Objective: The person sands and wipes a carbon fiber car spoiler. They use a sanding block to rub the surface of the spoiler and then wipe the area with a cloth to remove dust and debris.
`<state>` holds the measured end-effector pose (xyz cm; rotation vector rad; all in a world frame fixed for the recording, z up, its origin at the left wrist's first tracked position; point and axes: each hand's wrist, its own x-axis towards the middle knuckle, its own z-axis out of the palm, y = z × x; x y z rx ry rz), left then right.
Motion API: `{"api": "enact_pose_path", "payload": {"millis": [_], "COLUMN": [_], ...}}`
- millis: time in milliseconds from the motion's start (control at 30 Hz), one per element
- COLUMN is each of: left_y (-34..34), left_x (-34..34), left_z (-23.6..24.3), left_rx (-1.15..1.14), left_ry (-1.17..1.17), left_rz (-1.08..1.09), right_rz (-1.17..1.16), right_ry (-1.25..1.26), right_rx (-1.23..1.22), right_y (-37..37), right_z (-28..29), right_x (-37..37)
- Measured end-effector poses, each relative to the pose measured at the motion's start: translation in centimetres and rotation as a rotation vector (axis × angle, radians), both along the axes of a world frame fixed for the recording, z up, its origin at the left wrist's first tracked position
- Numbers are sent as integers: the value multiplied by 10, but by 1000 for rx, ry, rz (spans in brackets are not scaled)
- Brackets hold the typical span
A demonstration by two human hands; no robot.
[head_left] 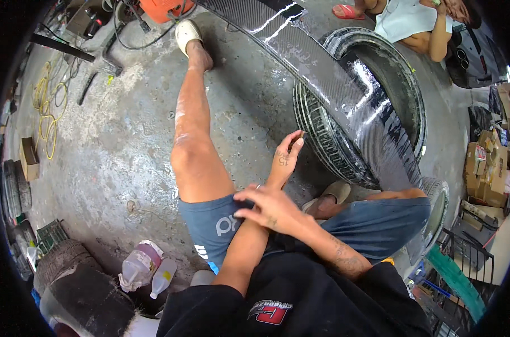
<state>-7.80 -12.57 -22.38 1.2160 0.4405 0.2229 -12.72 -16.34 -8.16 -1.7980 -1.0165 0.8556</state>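
My left hand (pixel 287 159) is stretched forward, thumb and fingertips pinched on a small brownish piece (pixel 302 135) whose kind is too small to tell. It is beside a tyre (pixel 316 132) lying on its side. Across that tyre rests a long, glossy black carbon-fibre panel (pixel 344 104) with a woven pattern and bright reflections. My right hand (pixel 271 209) crosses over my left forearm and is slightly blurred. Its fingers are apart and hold nothing, with their tips above my left thigh.
Another person (pixel 417 33) sits beyond the tyre. An orange machine (pixel 165 8) with a black hose stands at the far left. Plastic bottles (pixel 142 267) stand near left, a yellow cable (pixel 44 106) lies farther left, and cardboard boxes (pixel 488 174) are stacked on the right.
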Motion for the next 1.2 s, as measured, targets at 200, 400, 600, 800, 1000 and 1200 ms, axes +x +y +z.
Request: {"api": "enact_pose_path", "payload": {"millis": [200, 400, 600, 800, 1000, 1200], "left_y": [28, 59, 62, 63, 64, 64], "left_x": [0, 6, 11, 13, 15, 18], "left_z": [0, 16, 19, 15, 14, 14], "left_rx": [65, 60, 76, 39, 49, 51], "left_ry": [118, 172, 175, 169, 183, 149], "left_rz": [1, 41, 21, 39, 26, 15], "right_rz": [-640, -716, -719, -664, -609, -591], "right_ry": [-628, -702, -723, -681, -640, -579], "right_rx": [-14, -147, -214, -183, -187, -180], "right_y": [-36, -52, -43, -58, -61, -71], "right_z": [-19, -62, -78, -75, -69, -26], "right_x": [156, 248, 251, 247, 247, 234]}}
